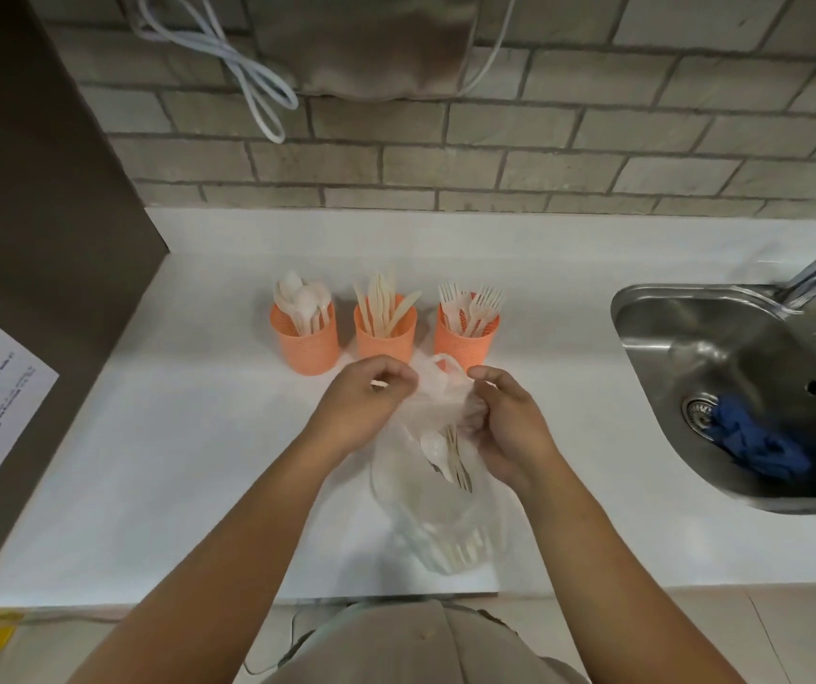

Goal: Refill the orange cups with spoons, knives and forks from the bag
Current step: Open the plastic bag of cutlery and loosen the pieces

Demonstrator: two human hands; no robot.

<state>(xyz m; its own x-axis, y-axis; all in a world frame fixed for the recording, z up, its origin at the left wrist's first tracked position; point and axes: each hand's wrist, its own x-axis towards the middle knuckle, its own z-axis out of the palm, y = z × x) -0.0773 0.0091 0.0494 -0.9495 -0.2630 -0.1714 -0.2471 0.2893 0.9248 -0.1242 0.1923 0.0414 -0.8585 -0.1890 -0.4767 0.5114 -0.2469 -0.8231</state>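
White counter (173, 461) carries a clear plastic bag (438, 515) nearest the person, cutlery (450, 451) showing inside. Both hands hold its gathered top, probably to open it: the left hand (366, 402) pinches the plastic, the right hand (509, 431) grips the neck. Just beyond stand three orange cups (386, 348): spoons (299, 301) left, knives (383, 301) middle, forks (472, 303) right.

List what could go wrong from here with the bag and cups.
The left hand and right hand pinch the top of the thin bag: it might tear and scatter cutlery across the counter. The orange cups stand just behind the knuckles, so a sudden jerk could tip them.
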